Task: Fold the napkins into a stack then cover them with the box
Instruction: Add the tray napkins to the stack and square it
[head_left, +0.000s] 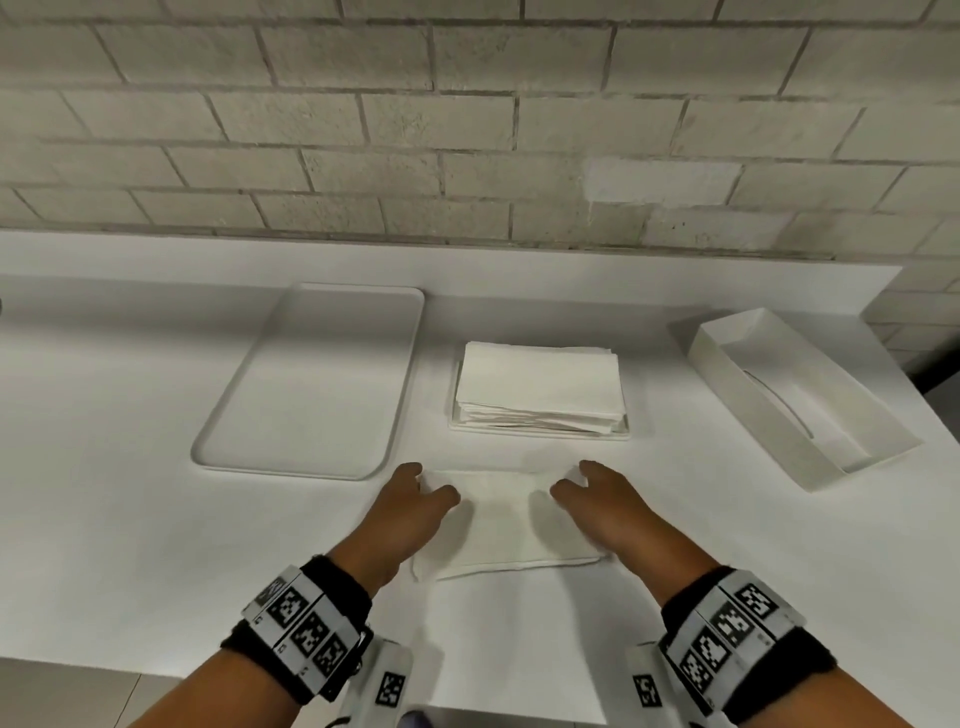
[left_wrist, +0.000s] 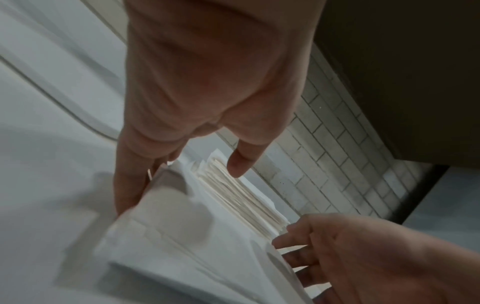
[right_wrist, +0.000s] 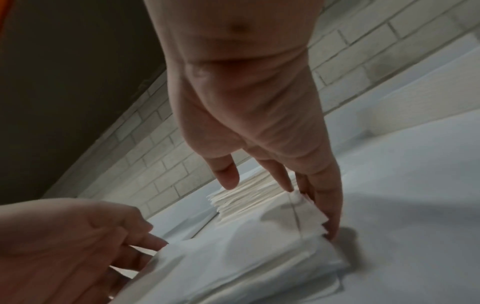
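Note:
A white napkin (head_left: 501, 519) lies flat on the counter just in front of me, folded into layers. My left hand (head_left: 428, 486) is at its left edge, with straight fingers (left_wrist: 130, 181) against the raised edge and the thumb held clear. My right hand (head_left: 571, 480) mirrors it at the right edge, where its fingers (right_wrist: 324, 197) touch the lifted far corner, thumb apart. Behind the napkin sits a stack of folded napkins (head_left: 540, 387) on a shallow white base. The white box (head_left: 800, 395) lies at the far right, open side up.
A large empty white tray (head_left: 311, 384) lies left of the stack. A brick wall (head_left: 467, 130) and a low white ledge bound the counter at the back. The counter's front edge runs just below my wrists.

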